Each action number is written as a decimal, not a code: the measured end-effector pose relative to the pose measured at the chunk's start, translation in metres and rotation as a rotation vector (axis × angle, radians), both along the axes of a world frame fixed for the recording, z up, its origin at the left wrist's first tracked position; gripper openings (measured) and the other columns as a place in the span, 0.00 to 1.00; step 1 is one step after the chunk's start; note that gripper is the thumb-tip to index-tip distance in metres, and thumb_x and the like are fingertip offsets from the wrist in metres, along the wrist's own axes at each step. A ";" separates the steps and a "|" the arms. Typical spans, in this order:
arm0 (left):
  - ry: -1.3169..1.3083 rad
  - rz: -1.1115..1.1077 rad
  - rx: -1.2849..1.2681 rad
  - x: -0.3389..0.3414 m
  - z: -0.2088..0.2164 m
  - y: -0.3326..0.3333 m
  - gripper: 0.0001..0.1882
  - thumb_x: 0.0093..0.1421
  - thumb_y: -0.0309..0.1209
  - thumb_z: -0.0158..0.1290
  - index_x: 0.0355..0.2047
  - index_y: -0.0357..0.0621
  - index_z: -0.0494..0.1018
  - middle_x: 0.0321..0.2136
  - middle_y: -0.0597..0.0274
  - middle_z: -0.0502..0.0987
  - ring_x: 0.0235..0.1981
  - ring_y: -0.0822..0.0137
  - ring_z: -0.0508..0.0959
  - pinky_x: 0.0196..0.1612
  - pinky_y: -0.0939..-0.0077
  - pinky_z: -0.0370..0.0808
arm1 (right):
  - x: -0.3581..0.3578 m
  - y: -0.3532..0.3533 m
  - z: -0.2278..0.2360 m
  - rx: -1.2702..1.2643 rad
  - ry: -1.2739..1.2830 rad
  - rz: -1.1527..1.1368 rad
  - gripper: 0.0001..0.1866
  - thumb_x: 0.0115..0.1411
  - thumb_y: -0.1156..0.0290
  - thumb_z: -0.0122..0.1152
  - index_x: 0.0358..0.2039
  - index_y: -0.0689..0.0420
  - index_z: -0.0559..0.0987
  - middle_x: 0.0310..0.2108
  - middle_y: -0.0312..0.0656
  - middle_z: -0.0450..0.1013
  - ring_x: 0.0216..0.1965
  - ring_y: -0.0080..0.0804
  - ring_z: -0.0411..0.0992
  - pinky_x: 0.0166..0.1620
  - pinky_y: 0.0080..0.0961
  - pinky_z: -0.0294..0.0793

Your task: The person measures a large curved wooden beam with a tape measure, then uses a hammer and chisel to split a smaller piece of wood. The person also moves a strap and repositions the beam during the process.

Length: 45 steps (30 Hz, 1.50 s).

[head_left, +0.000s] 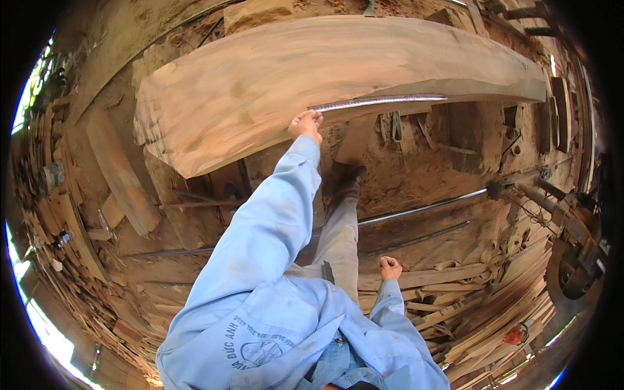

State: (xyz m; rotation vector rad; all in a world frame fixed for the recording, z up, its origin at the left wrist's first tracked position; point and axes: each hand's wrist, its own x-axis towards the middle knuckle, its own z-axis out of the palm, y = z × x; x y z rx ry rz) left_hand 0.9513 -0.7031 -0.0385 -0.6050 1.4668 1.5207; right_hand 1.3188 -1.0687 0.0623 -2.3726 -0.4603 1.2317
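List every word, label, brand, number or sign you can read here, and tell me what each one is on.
Shirt: dark print on the left side, letters and digits arched around an emblem. Partly readable, but I won't copy it out.
Ruler at the left hand: a row of fine marks, too small to read.
Elsewhere: no other text that I can make out.

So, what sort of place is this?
Probably a sawmill or timber workshop: a large brown wooden slab, long thin tan wooden boards piled lower right, and a long silvery metal rail.
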 end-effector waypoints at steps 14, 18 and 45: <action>0.005 -0.142 -0.078 -0.066 -0.074 -0.005 0.10 0.55 0.20 0.53 0.38 0.29 0.69 0.34 0.49 0.75 0.38 0.57 0.77 0.47 0.63 0.78 | 0.121 0.228 -0.011 0.333 0.121 0.054 0.05 0.54 0.73 0.62 0.28 0.61 0.78 0.23 0.37 0.74 0.24 0.21 0.71 0.29 0.22 0.72; 0.021 -0.185 -0.095 -0.058 -0.059 0.000 0.11 0.56 0.20 0.53 0.39 0.29 0.69 0.35 0.49 0.75 0.40 0.57 0.76 0.50 0.63 0.76 | 0.149 0.250 0.008 0.285 0.069 0.040 0.05 0.54 0.72 0.61 0.28 0.61 0.79 0.22 0.37 0.74 0.24 0.22 0.71 0.29 0.23 0.72; 0.083 -0.091 -0.077 -0.031 -0.024 -0.037 0.11 0.56 0.23 0.55 0.39 0.32 0.72 0.38 0.54 0.75 0.41 0.60 0.75 0.52 0.66 0.74 | 0.077 0.604 -0.074 0.486 0.202 0.268 0.07 0.52 0.74 0.62 0.29 0.64 0.80 0.24 0.38 0.76 0.25 0.21 0.72 0.31 0.20 0.72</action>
